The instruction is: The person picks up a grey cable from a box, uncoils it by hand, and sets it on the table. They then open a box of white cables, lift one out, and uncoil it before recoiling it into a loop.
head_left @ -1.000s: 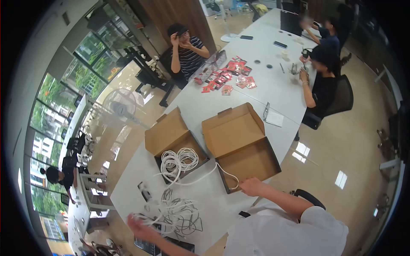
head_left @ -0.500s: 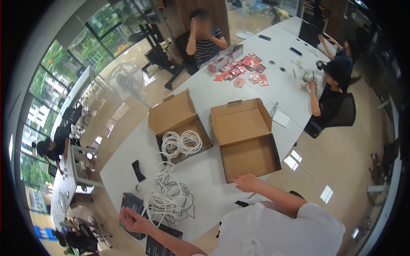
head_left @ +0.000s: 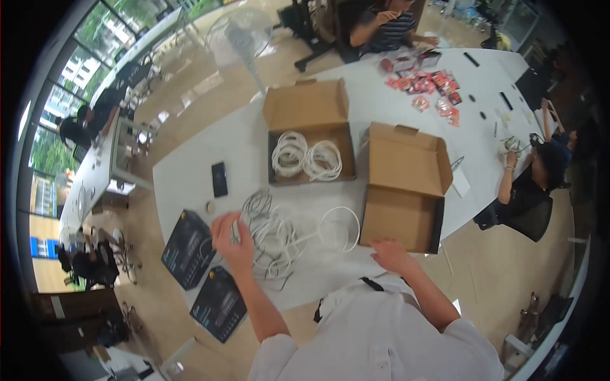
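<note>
My left hand is raised at the left edge of a tangled pile of white and grey cables. Its fingers curl toward the thumb; whatever they may hold is hidden. A blurred white cable loop arcs between the pile and the right-hand carton. My right hand, fingers stretched out, rests by the near left corner of the open cardboard box, which has nothing inside. Another open cardboard box stands behind the pile, with two coils of white cable side by side in it.
Two dark printed boxes lie at the table's left front edge. Behind them are a phone and a small roll. Red packets are spread at the far end. People sit along the far side and right; a fan stands beyond the table.
My left hand has risen from beside the dark boxes to the pile's left edge. A white cable loop has swung right toward the empty box. The view has shifted; my right hand stays by that box.
</note>
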Action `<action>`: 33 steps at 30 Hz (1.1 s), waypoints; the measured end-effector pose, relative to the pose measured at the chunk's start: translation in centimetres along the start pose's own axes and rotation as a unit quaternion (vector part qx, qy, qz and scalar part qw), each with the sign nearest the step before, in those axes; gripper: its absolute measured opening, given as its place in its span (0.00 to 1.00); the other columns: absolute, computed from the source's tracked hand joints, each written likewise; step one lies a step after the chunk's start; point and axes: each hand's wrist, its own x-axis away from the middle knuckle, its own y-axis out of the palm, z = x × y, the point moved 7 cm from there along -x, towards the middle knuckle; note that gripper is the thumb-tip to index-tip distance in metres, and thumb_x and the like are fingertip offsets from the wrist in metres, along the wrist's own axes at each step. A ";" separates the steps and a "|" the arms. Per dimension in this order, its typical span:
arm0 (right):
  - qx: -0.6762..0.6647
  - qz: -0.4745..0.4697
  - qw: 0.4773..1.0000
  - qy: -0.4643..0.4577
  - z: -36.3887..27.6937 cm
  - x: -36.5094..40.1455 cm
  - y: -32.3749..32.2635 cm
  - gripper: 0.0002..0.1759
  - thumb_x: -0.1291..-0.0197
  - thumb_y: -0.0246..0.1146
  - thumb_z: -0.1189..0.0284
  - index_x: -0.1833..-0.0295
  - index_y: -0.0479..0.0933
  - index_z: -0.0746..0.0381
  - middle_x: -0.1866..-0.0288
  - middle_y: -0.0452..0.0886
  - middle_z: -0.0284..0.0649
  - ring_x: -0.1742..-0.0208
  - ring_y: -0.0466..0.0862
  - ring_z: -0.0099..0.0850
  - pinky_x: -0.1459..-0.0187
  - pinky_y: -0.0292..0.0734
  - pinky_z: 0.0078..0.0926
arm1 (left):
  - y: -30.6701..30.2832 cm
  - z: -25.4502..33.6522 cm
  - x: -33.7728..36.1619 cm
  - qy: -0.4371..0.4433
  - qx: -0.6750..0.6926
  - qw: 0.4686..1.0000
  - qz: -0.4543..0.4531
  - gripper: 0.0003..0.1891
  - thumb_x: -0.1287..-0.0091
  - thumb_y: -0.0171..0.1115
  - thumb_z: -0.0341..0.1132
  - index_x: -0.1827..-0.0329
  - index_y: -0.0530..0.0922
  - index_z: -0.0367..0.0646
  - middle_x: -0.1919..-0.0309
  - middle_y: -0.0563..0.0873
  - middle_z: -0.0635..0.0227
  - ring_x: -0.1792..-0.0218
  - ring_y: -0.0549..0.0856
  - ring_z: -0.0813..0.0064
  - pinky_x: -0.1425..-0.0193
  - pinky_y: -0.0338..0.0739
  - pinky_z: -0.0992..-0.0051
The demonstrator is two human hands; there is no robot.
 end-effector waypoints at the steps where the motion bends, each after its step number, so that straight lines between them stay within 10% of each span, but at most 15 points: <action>1: -0.004 0.019 1.000 -0.007 -0.1 -0.1 -0.4 0.16 0.42 0.63 0.67 0.51 0.73 0.63 0.54 0.79 0.45 0.49 0.80 0.45 0.49 0.75 0.45 | 0.9 -0.7 -0.1 -0.016 0.021 1.000 -0.002 0.06 0.43 0.61 0.23 0.63 0.81 0.37 0.65 0.83 0.59 0.64 0.81 0.59 0.56 0.74 0.67; 10: -0.016 0.019 1.000 0.016 1.5 -1.5 1.5 0.15 0.44 0.65 0.69 0.53 0.73 0.64 0.57 0.79 0.46 0.52 0.80 0.47 0.52 0.76 0.45 | 22.5 -4.9 0.7 -0.253 0.177 0.915 -0.258 0.19 0.37 0.61 0.36 0.47 0.76 0.34 0.59 0.83 0.53 0.58 0.84 0.61 0.52 0.77 0.66; 16: -0.033 0.027 0.998 0.039 1.6 -2.2 1.0 0.16 0.44 0.65 0.69 0.53 0.73 0.64 0.56 0.79 0.46 0.52 0.80 0.47 0.49 0.74 0.45 | 36.8 -8.4 7.1 -0.276 -0.074 0.893 -0.347 0.47 0.44 0.66 0.54 0.32 0.58 0.28 0.46 0.78 0.42 0.46 0.80 0.46 0.44 0.75 0.56; 22: -0.012 0.073 0.997 0.022 2.5 -0.7 1.6 0.16 0.44 0.65 0.69 0.52 0.74 0.64 0.54 0.79 0.47 0.49 0.79 0.46 0.46 0.73 0.44 | 39.9 -11.5 11.2 -0.317 -0.013 0.894 -0.316 0.29 0.41 0.65 0.46 0.46 0.70 0.30 0.60 0.84 0.54 0.60 0.85 0.53 0.57 0.78 0.60; 28: -0.008 -0.005 0.999 0.040 2.2 -0.7 2.3 0.18 0.43 0.64 0.68 0.48 0.73 0.64 0.51 0.78 0.46 0.47 0.79 0.46 0.45 0.73 0.44 | 38.9 -11.6 10.5 -0.504 0.445 0.690 -0.268 0.09 0.36 0.55 0.31 0.56 0.76 0.36 0.69 0.80 0.71 0.71 0.78 0.79 0.74 0.70 0.75; 33: -0.021 -0.006 0.999 0.024 0.5 -1.3 0.7 0.20 0.42 0.63 0.68 0.45 0.73 0.64 0.49 0.78 0.47 0.47 0.79 0.46 0.46 0.75 0.43 | 28.7 -4.3 1.8 -0.476 0.613 0.609 -0.160 0.11 0.37 0.51 0.31 0.54 0.76 0.38 0.67 0.79 0.71 0.70 0.77 0.77 0.68 0.73 0.72</action>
